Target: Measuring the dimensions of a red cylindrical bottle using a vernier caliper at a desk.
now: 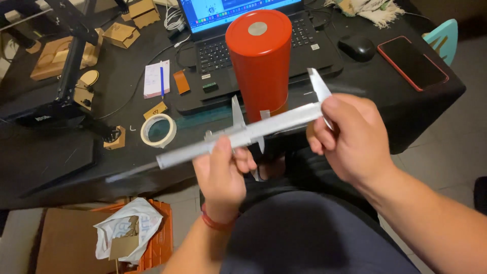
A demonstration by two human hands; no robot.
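A long metal vernier caliper (243, 133) is held across the middle of the view, tilted up to the right. My left hand (223, 172) grips its beam near the sliding jaw, thumb on top. My right hand (350, 137) holds the fixed-jaw end, fingers wrapped around it. Just behind the caliper a tall red cylindrical tin (259, 61) with a round metal disc on its lid stands upright on the black table (50, 162), in front of the laptop. The caliper jaws are apart and sit in front of the tin's lower part; whether they touch it is unclear.
An open laptop (223, 50) stands behind the tin. A black mouse (357, 47) and a red-cased phone (412, 63) lie at the right. A roll of tape (158, 130), a notepad with a blue pen (157, 78), wooden parts and a black machine frame (71, 66) fill the left. An orange crate (157, 238) sits on the floor.
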